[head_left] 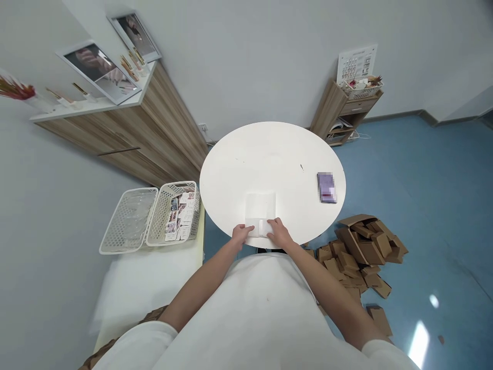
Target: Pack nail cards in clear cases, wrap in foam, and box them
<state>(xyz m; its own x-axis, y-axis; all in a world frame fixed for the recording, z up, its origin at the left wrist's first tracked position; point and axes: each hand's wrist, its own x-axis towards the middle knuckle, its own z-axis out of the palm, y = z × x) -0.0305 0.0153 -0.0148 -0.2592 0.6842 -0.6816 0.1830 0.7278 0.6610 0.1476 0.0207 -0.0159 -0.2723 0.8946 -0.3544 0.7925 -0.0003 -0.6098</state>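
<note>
A thin white sheet [261,204], perhaps foam or paper, lies near the front edge of the white oval table [231,164]. Its near part looks doubled over. On that part sits a small pale flat piece [264,227], too washed out to name. My left hand [241,234] pinches the sheet's near left side, thumb on top and fingers curled at the edge. My right hand [279,233] grips the near right side in the same way, its thumb close to the pale piece. The fingers underneath are partly hidden.
A purple pack [326,187], blurred, lies at the table's right. Two white baskets [154,241] stand at left, one with printed cards. Brown cardboard boxes [356,257] are heaped on the floor at right. A wooden cabinet [169,113] stands at upper left.
</note>
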